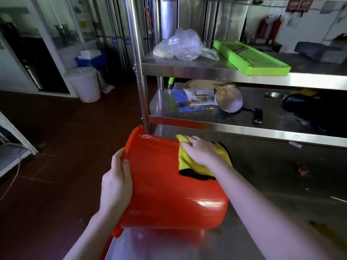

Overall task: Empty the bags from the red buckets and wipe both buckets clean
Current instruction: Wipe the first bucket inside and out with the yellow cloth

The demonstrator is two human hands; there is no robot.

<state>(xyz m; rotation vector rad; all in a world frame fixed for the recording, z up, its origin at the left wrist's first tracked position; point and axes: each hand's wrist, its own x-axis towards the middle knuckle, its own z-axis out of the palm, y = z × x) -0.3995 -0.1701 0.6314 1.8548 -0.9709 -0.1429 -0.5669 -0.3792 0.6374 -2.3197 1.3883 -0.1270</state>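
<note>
A red bucket [165, 192] lies on its side on the steel table [281, 184], with its open rim facing left past the table's edge. My left hand [115, 182] grips that rim, thumb outside. My right hand [199, 150] presses a yellow cloth [189, 166] with a black border flat against the bucket's outer wall near its base. A crumpled clear plastic bag [180, 45] rests on the upper shelf. Only one red bucket is in view.
A steel shelf rack [244, 76] stands behind the table, its post [139, 72] close to the bucket rim. It holds a green tray [251, 59], papers, a metal bowl [229, 97] and a knife [257, 114]. A white lidded bucket [84, 83] stands on the dark floor at left.
</note>
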